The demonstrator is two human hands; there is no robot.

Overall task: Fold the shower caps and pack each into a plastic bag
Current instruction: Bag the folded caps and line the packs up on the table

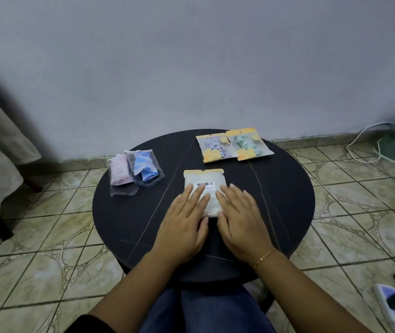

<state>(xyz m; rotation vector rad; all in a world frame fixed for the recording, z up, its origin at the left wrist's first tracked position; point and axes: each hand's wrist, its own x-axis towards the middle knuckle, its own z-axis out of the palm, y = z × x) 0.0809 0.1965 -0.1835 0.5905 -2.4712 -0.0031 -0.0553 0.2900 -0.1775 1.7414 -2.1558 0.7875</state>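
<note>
Both hands lie flat and open, palms down, on a white packet (203, 188) at the middle of the round dark tabletop (124, 212). The left hand (184, 227) covers its lower left part, the right hand (239, 219) its right edge; neither grips it, they only press. It looks like the step of smoothing or sealing a bag with a cap already packed inside.

Two yellow-trimmed packets, one with a purple print (215, 147) and one with a green cap (249, 145), lie at 1 o'clock. Two clear bags, a pink cap (119, 174) and a blue cap (144, 168), lie at 10 o'clock.

The next move probably calls for lifting the packet and setting it with a finished group.

A barcode label (204, 185) sits on the white packet; its text is too small to read.
</note>
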